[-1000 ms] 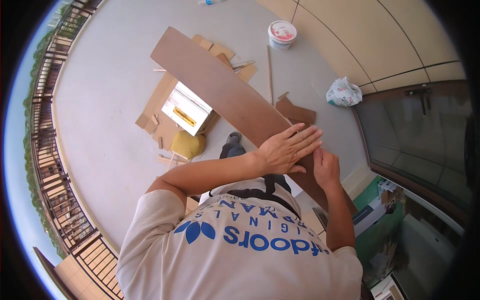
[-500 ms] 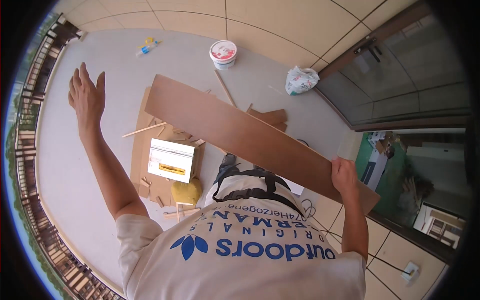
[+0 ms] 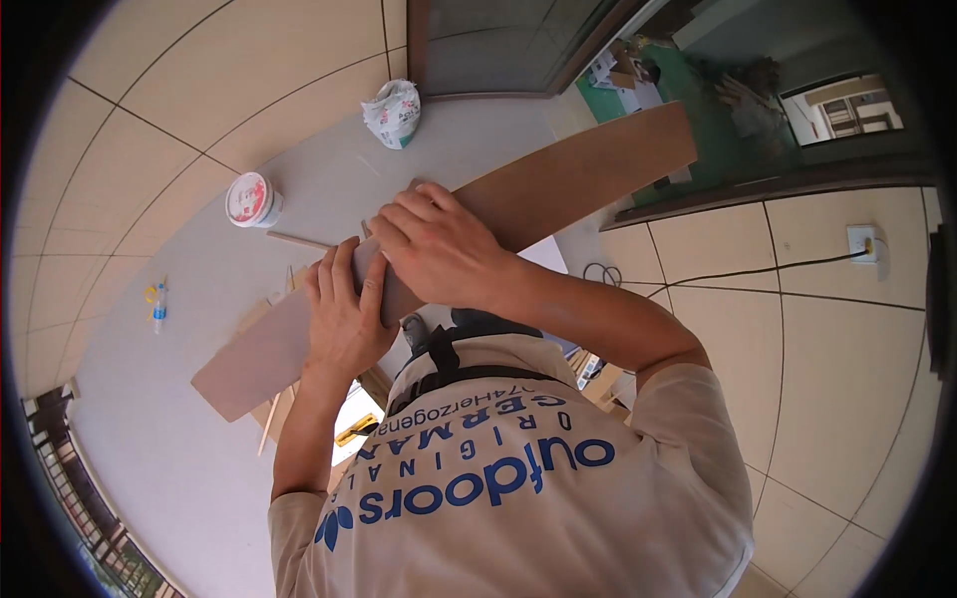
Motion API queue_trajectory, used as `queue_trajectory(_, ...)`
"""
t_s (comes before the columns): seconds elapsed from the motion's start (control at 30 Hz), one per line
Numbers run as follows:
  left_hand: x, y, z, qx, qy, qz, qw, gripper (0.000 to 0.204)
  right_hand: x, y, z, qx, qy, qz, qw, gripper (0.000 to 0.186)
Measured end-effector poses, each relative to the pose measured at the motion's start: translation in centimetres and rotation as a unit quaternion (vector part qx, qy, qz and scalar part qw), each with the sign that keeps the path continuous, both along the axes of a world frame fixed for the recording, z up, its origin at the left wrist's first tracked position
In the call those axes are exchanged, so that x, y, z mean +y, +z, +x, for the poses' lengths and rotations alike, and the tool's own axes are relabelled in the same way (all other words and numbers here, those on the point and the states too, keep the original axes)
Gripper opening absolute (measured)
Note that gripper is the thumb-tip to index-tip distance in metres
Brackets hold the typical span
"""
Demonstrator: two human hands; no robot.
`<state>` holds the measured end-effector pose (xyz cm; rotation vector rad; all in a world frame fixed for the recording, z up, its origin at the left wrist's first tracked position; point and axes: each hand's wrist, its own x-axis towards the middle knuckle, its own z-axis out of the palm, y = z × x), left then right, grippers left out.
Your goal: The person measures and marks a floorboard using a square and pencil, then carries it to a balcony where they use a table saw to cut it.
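A long brown wooden plank [image 3: 588, 169] slants across in front of me, from the lower left up to the right. Near its middle my left hand [image 3: 347, 314] grips it, the fingers reaching over its far edge. Just to the right, and close against it, my right hand [image 3: 434, 244] is also closed on the plank, with its fingertips hidden behind the board. Below the left part of the plank, partly covered by my left arm, a white box-like machine [image 3: 359, 407] with a yellow insert shows on the floor.
A white bucket [image 3: 253, 200] and a white plastic bag [image 3: 392, 114] stand by the tiled wall. A small bottle [image 3: 159, 313] lies farther left. Right of me, a black cable [image 3: 743, 274] runs to a wall socket [image 3: 864, 245]. Beyond the plank is an open doorway; a railing [image 3: 90, 513] borders the lower left.
My left hand has come in from the far left onto the plank. My right hand has shifted from its right end to the middle. The view has turned right and the plank's slant has reversed.
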<state>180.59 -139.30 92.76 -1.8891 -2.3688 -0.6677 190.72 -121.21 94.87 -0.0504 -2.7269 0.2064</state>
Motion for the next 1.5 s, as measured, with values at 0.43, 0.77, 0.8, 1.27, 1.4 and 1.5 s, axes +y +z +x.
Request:
queue_trajectory(0.43, 6.3, -3.9, -6.6, 0.087, 0.022, -0.103, 0.991, 0.098, 44.9, -12.8, 39.7, -0.036, -0.662, -0.176, 0.728, 0.042)
queue_trajectory(0.77, 12.7, -16.1, -11.8, -0.097, 0.196, -0.263, 0.94, 0.105, 21.1, -39.2, 31.6, -0.121, -0.554, -0.8, 0.195, 0.064)
queue_trajectory(0.8, 14.8, -17.4, -13.2, -0.128, 0.19, -0.268, 0.936, 0.104, 19.1, -37.4, 29.1, -0.061, -0.504, -0.856, 0.101, 0.067)
queue_trajectory(1.27, 70.0, -37.5, -28.6, -0.066, -0.04, -0.563, 0.823, 0.095, 55.1, -22.3, 22.0, 0.137, -0.608, -0.725, 0.294, 0.04)
queue_trajectory(1.4, 82.0, -34.0, -22.5, -0.162, -0.125, -0.542, 0.815, 0.094, 50.4, -25.5, 21.4, 0.08, -0.705, -0.69, 0.143, 0.051)
queue_trajectory(1.5, 89.2, -33.4, -21.7, -0.166, -0.18, -0.469, 0.849, 0.092, 51.3, -28.4, 18.6, 0.149, -0.694, -0.703, 0.046, 0.056)
